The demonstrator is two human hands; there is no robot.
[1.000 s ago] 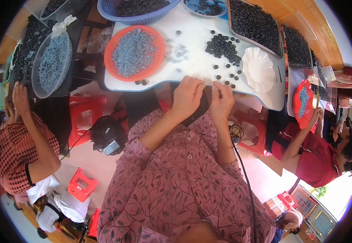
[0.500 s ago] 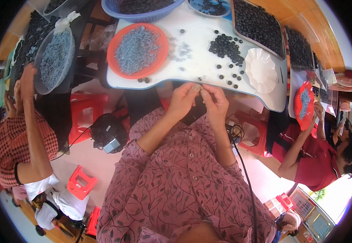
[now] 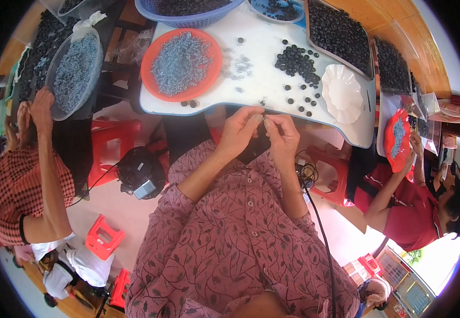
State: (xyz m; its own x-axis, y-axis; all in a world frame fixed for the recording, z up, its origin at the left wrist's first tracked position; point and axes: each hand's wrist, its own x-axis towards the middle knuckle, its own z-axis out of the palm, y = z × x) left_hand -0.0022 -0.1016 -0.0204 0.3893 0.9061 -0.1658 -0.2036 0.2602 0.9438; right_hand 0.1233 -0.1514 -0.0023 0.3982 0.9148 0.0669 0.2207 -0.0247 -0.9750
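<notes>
Just off the front edge of the white table (image 3: 251, 95), my left hand (image 3: 243, 130) and my right hand (image 3: 283, 131) meet, thumbs and forefingers pinched close together. A tiny dark thing shows between the fingertips, too small to make out. Ahead on the tabletop lies a cluster of small black round pieces (image 3: 297, 63), with several more scattered toward the edge. To the left is an orange-red plate (image 3: 217, 59) heaped with small grey-blue pieces (image 3: 181, 62). A white scalloped dish (image 3: 342, 94) stands on the right.
A blue basket (image 3: 190, 21), a blue-bottomed dish (image 3: 276, 11) and a tray of black pieces (image 3: 340, 37) line the far side. Co-workers sit left and right, one by a clear bowl (image 3: 74, 74), another holding a red dish (image 3: 398, 140). Red stools (image 3: 104, 237) stand around.
My fingertips have shifted slightly and stay together at the table edge. The left co-worker's hand has moved a little toward the clear bowl. The view has shifted slightly.
</notes>
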